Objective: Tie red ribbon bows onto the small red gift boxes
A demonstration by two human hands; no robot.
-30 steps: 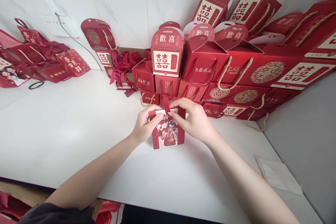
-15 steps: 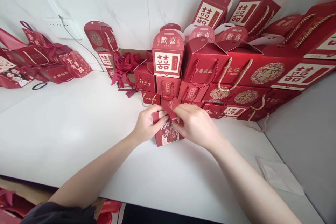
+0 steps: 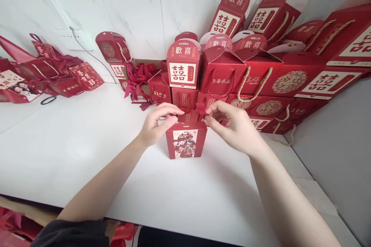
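A small red gift box [image 3: 186, 141] with a cartoon couple printed on its front stands upright on the white table [image 3: 87, 150]. My left hand [image 3: 155, 123] rests at the box's top left corner, fingers curled and pinching toward the top. My right hand [image 3: 232, 125] is at the top right, fingers pinched on a red ribbon [image 3: 201, 109] that runs across the box's top. Both hands sit just above the box's lid.
A big stack of red gift boxes [image 3: 261, 69] with rope handles fills the back and right against the tiled wall. A bundle of red ribbons [image 3: 139, 77] lies in a carton beside it. More red bags [image 3: 43, 77] lie at the far left. A folded white paper [image 3: 315, 197] lies at right.
The hands were pressed together over the box's front; they have risen and parted to the two top corners, pulling the ribbon out sideways. The box's printed front now shows fully.
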